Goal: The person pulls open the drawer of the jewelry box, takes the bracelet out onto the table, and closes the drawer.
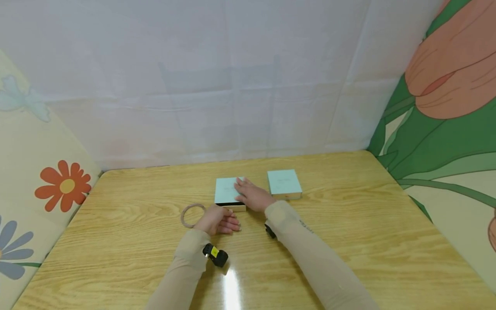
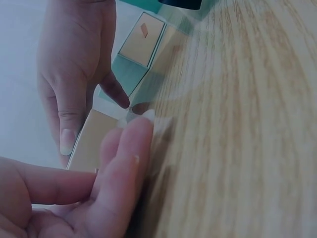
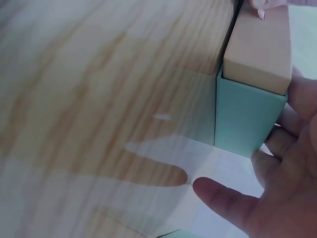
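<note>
A mint-green drawer box [image 1: 224, 190] lies in front of me with its cream inner tray [image 3: 257, 44] slid partly out toward me. My left hand [image 1: 221, 219] is at the tray's front, where thumb and index finger pinch its small pull tab [image 3: 261, 14]; the other fingers lie loosely extended. On the lid's right part, my right hand [image 1: 253, 196] rests with fingers spread and fairly straight. Its thumb [image 3: 220, 198] points out low beside the box. What lies inside the tray is hidden.
To the right stands a second mint-green box [image 1: 284, 183], its cream front [image 2: 143, 42] bearing a diamond-shaped tab. A greyish-pink ring [image 1: 182, 216], bangle-like, lies left of my left hand. The wooden table [image 1: 128, 249] meets a white cloth [image 1: 193, 107] at the back.
</note>
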`<state>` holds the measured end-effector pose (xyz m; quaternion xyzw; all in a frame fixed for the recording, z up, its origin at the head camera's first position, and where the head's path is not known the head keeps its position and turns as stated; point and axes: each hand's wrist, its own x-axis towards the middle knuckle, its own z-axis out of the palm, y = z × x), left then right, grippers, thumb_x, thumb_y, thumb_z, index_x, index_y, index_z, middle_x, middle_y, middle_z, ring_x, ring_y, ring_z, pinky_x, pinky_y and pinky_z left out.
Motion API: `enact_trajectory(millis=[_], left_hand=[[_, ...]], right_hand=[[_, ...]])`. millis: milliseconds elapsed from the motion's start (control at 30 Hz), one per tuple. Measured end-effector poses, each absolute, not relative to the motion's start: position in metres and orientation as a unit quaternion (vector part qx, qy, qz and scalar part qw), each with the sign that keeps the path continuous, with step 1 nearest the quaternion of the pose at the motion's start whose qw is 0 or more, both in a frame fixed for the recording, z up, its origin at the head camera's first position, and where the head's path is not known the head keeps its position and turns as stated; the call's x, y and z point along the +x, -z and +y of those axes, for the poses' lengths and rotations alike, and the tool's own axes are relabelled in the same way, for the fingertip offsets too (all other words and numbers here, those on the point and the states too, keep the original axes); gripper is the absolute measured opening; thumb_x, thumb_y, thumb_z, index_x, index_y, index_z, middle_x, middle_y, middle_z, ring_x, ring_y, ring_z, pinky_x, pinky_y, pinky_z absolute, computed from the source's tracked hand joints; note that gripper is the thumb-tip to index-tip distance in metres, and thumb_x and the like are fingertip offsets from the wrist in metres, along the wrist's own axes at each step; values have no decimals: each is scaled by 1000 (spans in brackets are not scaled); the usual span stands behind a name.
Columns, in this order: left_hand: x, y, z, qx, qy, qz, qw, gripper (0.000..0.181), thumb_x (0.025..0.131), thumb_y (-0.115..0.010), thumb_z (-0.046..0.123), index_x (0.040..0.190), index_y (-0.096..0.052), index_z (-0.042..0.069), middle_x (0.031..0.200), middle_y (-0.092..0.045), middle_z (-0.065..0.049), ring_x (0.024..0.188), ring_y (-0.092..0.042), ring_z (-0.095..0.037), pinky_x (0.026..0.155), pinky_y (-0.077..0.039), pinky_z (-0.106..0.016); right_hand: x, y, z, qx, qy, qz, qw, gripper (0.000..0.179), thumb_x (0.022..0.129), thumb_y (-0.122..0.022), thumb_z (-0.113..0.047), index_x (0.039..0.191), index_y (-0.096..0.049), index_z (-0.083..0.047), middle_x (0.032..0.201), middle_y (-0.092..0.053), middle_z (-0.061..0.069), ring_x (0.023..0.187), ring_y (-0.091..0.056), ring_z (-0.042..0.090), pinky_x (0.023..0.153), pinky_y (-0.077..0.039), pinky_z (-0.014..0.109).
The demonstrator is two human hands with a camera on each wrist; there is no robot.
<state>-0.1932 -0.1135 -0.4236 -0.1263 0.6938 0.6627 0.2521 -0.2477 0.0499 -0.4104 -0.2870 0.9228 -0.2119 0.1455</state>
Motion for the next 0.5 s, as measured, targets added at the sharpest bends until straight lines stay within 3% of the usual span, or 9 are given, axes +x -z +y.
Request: enact_trajectory(millis=[500], left_hand=[[-199, 424, -112, -122, -664, 695, 247, 21, 99, -40, 3, 95, -58, -8, 71, -66, -7, 64, -68, -16, 53, -54, -25]], right_hand=[[-249, 412, 50, -284, 216, 923, 144, 54, 106, -42, -29, 152, -28, -5, 160, -14, 9, 148, -6, 26, 118, -13, 41]])
